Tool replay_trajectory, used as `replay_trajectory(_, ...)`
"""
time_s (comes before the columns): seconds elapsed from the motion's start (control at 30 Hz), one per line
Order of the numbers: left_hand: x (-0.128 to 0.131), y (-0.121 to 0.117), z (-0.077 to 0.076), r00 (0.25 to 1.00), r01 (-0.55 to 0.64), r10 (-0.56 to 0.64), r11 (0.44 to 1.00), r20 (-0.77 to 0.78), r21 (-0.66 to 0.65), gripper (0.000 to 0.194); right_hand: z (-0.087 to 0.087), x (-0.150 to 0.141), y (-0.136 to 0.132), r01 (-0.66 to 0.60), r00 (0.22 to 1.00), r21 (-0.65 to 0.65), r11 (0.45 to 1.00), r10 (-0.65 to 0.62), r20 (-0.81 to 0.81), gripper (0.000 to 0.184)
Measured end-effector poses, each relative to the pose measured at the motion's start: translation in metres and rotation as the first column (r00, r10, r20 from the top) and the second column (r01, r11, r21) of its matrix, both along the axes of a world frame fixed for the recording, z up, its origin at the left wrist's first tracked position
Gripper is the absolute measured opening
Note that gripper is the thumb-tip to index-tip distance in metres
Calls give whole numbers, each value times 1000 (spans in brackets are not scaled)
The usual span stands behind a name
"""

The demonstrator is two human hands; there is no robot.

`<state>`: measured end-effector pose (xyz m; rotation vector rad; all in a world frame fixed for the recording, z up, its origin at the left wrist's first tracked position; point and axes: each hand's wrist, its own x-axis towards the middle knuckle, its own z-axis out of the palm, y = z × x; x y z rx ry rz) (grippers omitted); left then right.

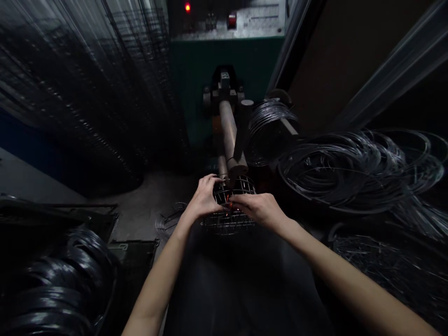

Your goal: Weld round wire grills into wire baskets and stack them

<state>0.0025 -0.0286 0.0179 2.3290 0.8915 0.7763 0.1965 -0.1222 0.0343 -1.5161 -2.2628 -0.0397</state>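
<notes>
Cage [228, 226] below the rod [229, 128] — left hand [202, 199] clamped on its left edge; right hand [263, 208] at its middle, fingers bunched, grip unclear.

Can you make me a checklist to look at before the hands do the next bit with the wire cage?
1. Left hand at the cage: ok
2. Right hand at the cage: ok
3. Fingers well away from the orange glow: not ok, the right ones are very close
4. Gloves on: not ok, both hands are bare
5. Red light on the machine lit: ok
6. Cage wires firmly joined: cannot tell, too dark and small
</notes>
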Motion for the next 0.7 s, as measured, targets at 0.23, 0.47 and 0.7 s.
replay_trajectory(0.23,2,9,-7,999,-19,19,1000,27,4,81,-7,0,-8,180,977,58,982,-171,-130,22)
replay_trajectory(0.47,5,30,-5,999,-34,34,999,-7,-4,81,-7,5,11,282,917,10,959,-266,-298,22)
replay_trajectory(0.7,8,48,-4,998,-63,64,998,11,-14,86,-6,4,34,313,889,-39,949,-308,-340,23)
